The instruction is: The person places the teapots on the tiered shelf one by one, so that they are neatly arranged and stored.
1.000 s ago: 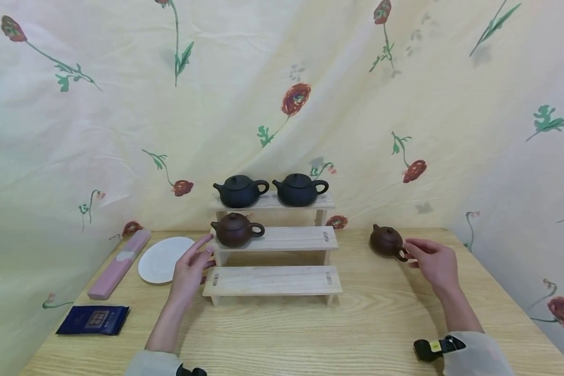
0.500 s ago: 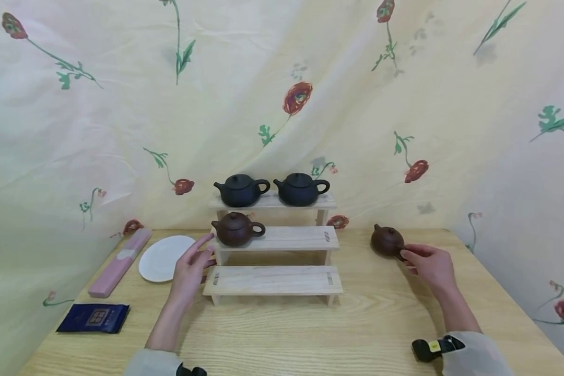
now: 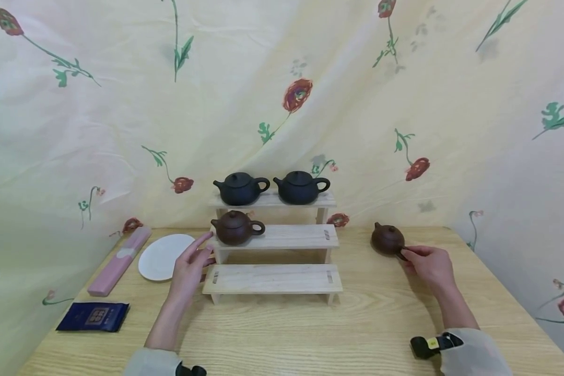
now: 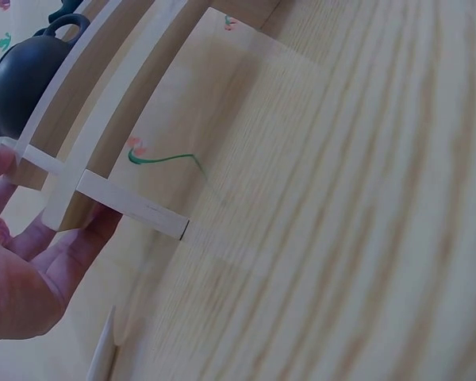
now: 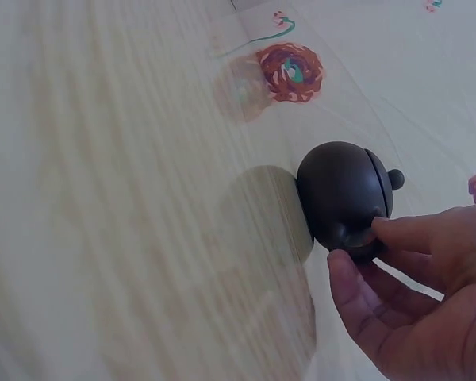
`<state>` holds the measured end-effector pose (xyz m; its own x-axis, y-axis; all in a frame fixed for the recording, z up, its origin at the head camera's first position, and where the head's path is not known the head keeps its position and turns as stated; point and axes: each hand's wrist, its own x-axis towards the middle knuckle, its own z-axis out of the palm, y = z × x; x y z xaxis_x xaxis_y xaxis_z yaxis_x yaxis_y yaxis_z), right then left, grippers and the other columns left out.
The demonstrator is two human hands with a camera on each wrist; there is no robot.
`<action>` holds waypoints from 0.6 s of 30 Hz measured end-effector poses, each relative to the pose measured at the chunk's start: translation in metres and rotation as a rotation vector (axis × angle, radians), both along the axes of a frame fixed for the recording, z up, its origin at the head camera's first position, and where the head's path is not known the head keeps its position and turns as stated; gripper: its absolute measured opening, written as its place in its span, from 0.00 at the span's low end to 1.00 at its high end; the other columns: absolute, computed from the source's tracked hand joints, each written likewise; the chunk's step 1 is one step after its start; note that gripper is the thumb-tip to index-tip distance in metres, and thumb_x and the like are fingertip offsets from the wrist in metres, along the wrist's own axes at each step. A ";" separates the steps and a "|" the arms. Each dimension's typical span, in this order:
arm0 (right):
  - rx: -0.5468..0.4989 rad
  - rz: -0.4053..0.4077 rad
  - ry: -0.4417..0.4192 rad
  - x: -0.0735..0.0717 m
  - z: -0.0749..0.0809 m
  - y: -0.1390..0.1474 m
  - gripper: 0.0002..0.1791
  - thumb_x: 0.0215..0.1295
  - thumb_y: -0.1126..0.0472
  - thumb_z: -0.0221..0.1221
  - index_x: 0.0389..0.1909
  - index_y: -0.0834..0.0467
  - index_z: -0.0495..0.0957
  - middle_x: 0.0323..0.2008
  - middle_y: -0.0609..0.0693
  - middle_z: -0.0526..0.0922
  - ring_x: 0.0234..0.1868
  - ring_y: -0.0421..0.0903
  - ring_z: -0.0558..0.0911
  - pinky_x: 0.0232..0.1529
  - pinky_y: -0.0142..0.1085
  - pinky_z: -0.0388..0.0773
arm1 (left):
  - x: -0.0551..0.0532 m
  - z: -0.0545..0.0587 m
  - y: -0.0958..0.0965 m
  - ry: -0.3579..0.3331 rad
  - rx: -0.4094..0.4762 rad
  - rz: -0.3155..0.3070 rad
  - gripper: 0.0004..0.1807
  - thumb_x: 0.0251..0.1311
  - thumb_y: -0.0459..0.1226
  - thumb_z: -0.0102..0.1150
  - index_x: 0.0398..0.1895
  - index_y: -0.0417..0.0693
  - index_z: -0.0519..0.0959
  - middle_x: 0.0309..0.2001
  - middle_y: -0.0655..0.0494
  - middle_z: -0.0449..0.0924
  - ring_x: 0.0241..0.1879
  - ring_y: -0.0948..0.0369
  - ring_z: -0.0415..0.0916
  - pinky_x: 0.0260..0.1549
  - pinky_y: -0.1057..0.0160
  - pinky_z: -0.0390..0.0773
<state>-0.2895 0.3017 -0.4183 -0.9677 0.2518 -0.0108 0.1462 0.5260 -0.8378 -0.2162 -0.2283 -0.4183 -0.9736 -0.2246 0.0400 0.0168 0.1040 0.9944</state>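
Note:
My right hand (image 3: 432,267) pinches the handle of a small dark brown teapot (image 3: 387,239) between thumb and fingers. This teapot (image 5: 341,190) stands on the table right of a three-step wooden stand (image 3: 272,279), its spout pointing to the back left. At the stand's left end, my left hand (image 3: 188,271) touches the side with fairly straight fingers (image 4: 79,246). A second brown teapot (image 3: 235,228) sits on the left of the middle step, close to those fingertips. Two black teapots, a left one (image 3: 239,189) and a right one (image 3: 301,188), share the top step.
A white plate (image 3: 157,258) lies left of the stand, partly behind my left hand. Farther left are a long pink box (image 3: 119,262) and a dark blue packet (image 3: 94,317). Flowered cloth (image 3: 244,104) hangs directly behind the wooden table (image 3: 282,339).
My right fingers have closed in on the teapot's handle and now pinch it more tightly. The left hand stays at the stand. The head view has shifted slightly.

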 end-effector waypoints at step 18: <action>-0.097 0.049 0.008 0.003 0.002 -0.001 0.25 0.80 0.62 0.56 0.67 0.77 0.73 0.66 0.78 0.74 0.35 0.31 0.87 0.41 0.31 0.87 | 0.001 0.002 0.000 -0.013 0.029 -0.008 0.24 0.81 0.48 0.53 0.77 0.65 0.72 0.67 0.43 0.78 0.52 0.60 0.85 0.41 0.64 0.84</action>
